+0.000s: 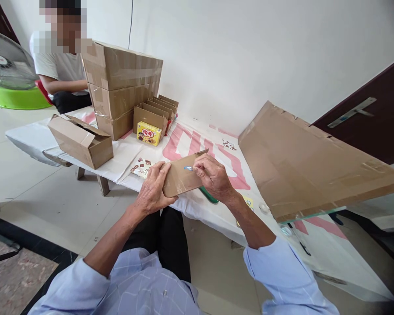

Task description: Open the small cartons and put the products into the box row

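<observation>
My left hand (pixel 153 190) grips the near left end of a flat brown cardboard piece (pixel 181 180), thumb below and fingers over its edge. The cardboard is tilted above the table's front edge; I cannot tell whether it is a box face. On its surface is a small blue-and-white patch (pixel 188 168), perhaps a sticker. My right hand (pixel 214 177) is closed in a pinch at the cardboard's right end, beside that patch; what its fingertips hold is hidden. Under my right wrist a green object (pixel 209 195) shows partly. A brown-and-white printed packet (pixel 140 167) lies by my left fingers.
Stacked taped cartons (pixel 121 83) stand at the back left, beside several open boxes (pixel 160 109) and a yellow snack box (pixel 149 134). An open carton (pixel 82 142) sits at the left edge. A large cardboard sheet (pixel 318 162) leans at right. A person (pixel 61 72) sits behind the cartons.
</observation>
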Demonstrator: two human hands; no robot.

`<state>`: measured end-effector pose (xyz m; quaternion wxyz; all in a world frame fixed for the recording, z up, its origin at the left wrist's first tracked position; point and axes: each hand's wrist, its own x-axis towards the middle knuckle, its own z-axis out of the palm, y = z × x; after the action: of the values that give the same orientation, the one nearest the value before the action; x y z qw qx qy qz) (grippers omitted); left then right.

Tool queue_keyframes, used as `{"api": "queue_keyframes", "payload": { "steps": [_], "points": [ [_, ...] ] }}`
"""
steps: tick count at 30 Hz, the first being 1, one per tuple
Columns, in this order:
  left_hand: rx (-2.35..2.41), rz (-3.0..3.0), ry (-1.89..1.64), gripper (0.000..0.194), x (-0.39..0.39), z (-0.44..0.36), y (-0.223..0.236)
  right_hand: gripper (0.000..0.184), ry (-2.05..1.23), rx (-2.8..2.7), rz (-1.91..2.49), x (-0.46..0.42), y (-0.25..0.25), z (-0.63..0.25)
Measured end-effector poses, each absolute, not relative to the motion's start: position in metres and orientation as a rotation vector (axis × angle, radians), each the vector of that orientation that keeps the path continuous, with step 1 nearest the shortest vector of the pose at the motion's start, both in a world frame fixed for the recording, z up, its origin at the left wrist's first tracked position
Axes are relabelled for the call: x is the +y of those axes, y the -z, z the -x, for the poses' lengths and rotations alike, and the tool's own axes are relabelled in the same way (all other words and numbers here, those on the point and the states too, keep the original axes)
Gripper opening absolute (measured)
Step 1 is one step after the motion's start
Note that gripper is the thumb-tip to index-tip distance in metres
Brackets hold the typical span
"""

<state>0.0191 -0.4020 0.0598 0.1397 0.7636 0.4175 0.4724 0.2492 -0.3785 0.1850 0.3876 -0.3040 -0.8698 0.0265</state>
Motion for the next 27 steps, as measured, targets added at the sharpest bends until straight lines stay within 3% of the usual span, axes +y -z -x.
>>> {"api": "queue_keyframes", "payload": {
  "steps": [10, 17, 20, 25, 27],
  "points": [
    [1.245, -1.887, -1.457, 0.114, -0.344, -0.059, 0.014, 0.039, -0.636, -1.746, 0.984, -0.42, -0.177, -0.245],
    [1.448, -1.936, -1.342, 0.102, -0.354, -0.054, 0.045, 0.02, -0.198, -1.823, 0.95, -0.453, -0.135, -0.237],
    [1.473, -1.949, -1.39, 0.086, -0.369, -0.041, 0.038, 0.015, -0.012, -1.827, 0.923, -0.458, -0.115, -0.233],
    [1.496, -1.765, -1.403, 0.033, -0.4, -0.029, 0.012, 0.015, 0.19, -1.868, 0.869, -0.461, -0.091, -0.228],
    [1.335, -1.595, -1.321, 0.022, -0.416, -0.028, 0.0, 0.017, 0.249, -1.886, 0.862, -0.463, -0.086, -0.226]
  ]
}}
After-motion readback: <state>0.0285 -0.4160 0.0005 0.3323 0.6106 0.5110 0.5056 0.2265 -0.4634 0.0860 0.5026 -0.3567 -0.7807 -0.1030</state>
